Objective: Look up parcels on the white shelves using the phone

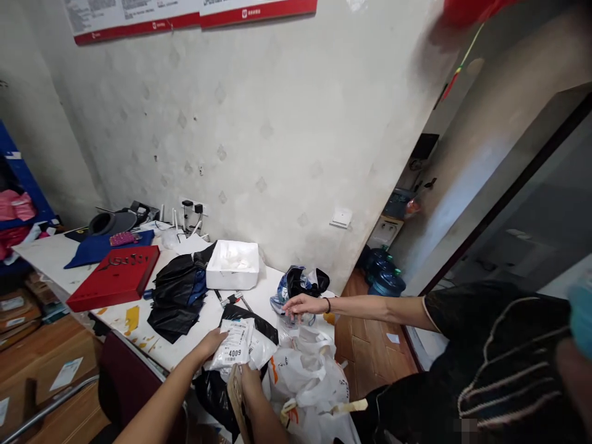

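My left hand [211,344] grips the upper left side of a white plastic parcel [238,342], whose label reads 4009. Just below it, my right hand [252,379] is closed at the parcel's lower edge, beside a tan folded strip [237,394]. What the right fingers hold is hidden. Under and around both hands lie black plastic bags [213,394]. To the right stands a bulging white plastic bag [308,376] with orange print. Another person's hand [303,305] reaches in above that bag, over a blue and clear plastic bundle [289,287].
On the white table [182,320] rest a black umbrella [178,296], a white foam box [234,265], a red box [115,277] and a dark cap [111,223]. The co-worker [499,357] stands close at right. Cardboard boxes [60,376] and a chair [129,382] are at lower left.
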Motion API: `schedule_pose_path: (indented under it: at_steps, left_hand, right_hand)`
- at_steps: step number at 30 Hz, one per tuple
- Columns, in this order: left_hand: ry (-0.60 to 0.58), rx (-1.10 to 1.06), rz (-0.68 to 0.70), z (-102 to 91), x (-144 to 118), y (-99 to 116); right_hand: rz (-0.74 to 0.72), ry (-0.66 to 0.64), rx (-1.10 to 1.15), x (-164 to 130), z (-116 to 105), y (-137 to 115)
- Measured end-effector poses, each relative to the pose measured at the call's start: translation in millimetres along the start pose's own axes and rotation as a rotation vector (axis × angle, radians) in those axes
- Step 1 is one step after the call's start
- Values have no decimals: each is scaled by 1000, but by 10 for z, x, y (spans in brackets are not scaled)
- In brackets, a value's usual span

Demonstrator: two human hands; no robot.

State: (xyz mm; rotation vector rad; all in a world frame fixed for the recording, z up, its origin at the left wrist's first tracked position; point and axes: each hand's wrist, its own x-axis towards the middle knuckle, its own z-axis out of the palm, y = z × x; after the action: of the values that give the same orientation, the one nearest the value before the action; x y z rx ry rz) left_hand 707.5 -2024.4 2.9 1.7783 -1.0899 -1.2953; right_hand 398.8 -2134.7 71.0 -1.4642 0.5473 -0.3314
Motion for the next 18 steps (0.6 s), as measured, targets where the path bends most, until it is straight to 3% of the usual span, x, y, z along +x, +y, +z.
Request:
schedule_pose_path:
  at_steps: [5, 9, 14, 18]
  left_hand:
    - [113, 257, 105, 165, 76, -37]
    - [121, 304, 205, 264, -130, 13]
    - [272, 155, 299, 329, -736, -88]
    - [481, -36, 260, 309, -1424, -398]
  right_hand:
    - [77, -56, -56, 432, 34, 224]
    - [51, -44, -132, 731, 188, 299]
    - [-37, -122, -239, 897, 557, 279]
    - [-112, -348, -292, 900, 947, 43]
